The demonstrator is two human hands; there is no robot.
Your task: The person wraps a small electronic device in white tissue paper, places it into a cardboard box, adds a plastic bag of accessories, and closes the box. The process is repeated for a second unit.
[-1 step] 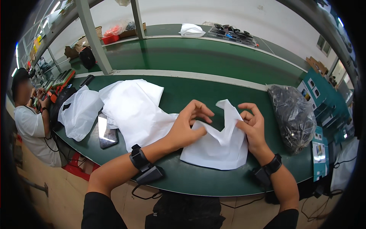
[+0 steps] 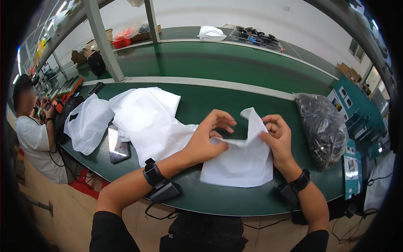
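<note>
A thin white bag point(image 2: 240, 167) of soft material lies partly raised in front of me, its lower edge on the green table. My left hand point(image 2: 205, 140) has its thumb against the bag's upper left edge, and its other fingers curl above. At the upper right edge, my right hand point(image 2: 279, 140) pinches the material between thumb and fingers. Between the hands the top edge dips, with one corner sticking up beside the right hand. Left of my left hand lies a loose pile of similar white bags point(image 2: 145, 113).
A phone point(image 2: 118, 145) and a translucent plastic bag point(image 2: 87, 126) lie left of the pile. On the right stand a dark-filled clear bag point(image 2: 322, 130) and teal printed cardboard point(image 2: 352, 168). A co-worker point(image 2: 35, 138) is at the far left. Behind runs a green belt point(image 2: 218, 63).
The bag's raised corner has shifted slightly right, and the dip in its top edge looks wider and flatter. Its lower edge has moved a little right. My hands have barely moved.
</note>
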